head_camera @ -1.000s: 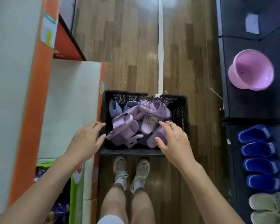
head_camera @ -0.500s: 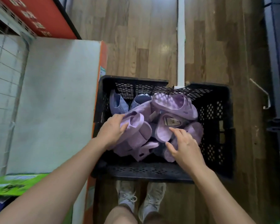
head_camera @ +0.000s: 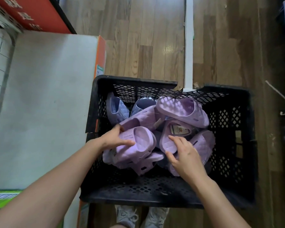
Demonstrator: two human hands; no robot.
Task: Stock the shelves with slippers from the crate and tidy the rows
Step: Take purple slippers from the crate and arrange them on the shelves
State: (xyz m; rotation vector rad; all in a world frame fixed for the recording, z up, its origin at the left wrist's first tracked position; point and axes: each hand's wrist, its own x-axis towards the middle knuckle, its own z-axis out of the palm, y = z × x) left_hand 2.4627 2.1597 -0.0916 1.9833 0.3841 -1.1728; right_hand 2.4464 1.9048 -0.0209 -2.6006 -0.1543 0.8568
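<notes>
A black mesh crate point(head_camera: 234, 145) stands on the wood floor, holding several lilac slippers and two bluish ones point(head_camera: 115, 109) at its back left. My left hand point(head_camera: 115, 139) grips a lilac slipper point(head_camera: 141, 142) at the pile's left, thumb over its far edge and fingers on its top. My right hand point(head_camera: 183, 153) lies on the heel end of another lilac slipper point(head_camera: 174, 135) with a paper tag inside; the fingers are spread and slightly bent around its edge.
A white-topped shelf unit with an orange edge point(head_camera: 48, 104) adjoins the crate's left side. A red sign point(head_camera: 31, 14) is at the top left. A green box point(head_camera: 2, 198) sits at the lower left. My shoes point(head_camera: 138, 214) stand just behind the crate.
The camera has dropped closer to the crate. Both hands went from above the crate's near rim into the pile; the left now grips a lilac slipper, the right rests on a tagged one.
</notes>
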